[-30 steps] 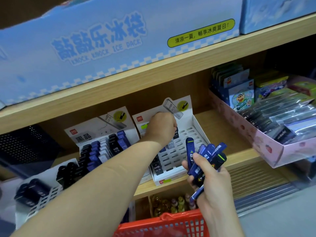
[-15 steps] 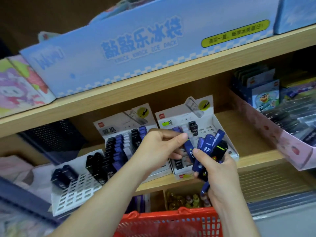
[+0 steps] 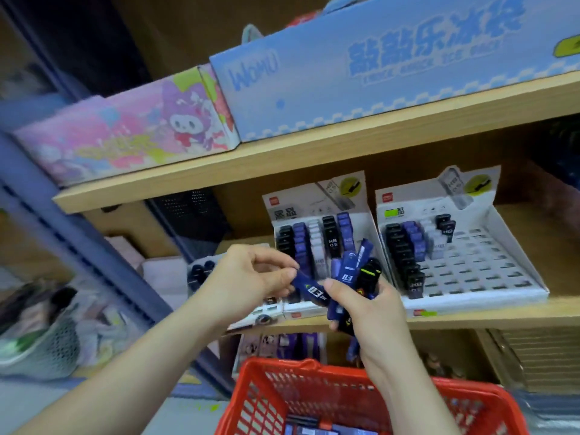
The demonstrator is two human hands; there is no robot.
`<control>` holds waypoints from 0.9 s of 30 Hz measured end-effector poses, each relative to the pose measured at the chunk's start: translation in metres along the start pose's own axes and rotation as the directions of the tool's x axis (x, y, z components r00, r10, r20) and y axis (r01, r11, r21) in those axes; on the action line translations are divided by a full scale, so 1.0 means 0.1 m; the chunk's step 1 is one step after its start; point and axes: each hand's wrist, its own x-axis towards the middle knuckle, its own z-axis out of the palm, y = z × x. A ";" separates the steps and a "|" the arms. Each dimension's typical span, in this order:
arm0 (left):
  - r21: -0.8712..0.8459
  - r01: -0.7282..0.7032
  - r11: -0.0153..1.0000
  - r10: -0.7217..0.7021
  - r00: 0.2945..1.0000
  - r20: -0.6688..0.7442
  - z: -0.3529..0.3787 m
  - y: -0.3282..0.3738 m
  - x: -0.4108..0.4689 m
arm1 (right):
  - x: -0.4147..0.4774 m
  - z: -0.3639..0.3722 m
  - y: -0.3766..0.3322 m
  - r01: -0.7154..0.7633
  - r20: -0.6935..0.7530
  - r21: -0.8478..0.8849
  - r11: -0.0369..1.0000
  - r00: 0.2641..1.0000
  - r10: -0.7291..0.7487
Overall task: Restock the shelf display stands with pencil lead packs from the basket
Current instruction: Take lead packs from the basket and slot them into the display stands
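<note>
"03" on pack [image 3: 314, 292], "WOMU" on box [image 3: 314, 102]

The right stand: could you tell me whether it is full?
Part empty: the right stand has packs only in its left columns; the other slots are bare.

Above the red plastic lattice basket [image 3: 276, 367], a slim dark blue plastic lead pack [image 3: 311, 289] bears white "03" print, beside a black plastic pack [image 3: 369, 277] with a neon green stripe. Higher above the basket, the white cardboard display stand [image 3: 489, 273] holds black, violet-blue and pale grey rows, and the pale blue cardboard box [image 3: 314, 102] has darker blue lettering.
</note>
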 end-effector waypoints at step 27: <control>0.563 -0.094 0.821 0.255 0.943 -0.216 -0.63 -0.87 0.45 | -0.14 0.24 0.37 -0.285 0.127 0.033 0.958 0.952 0.279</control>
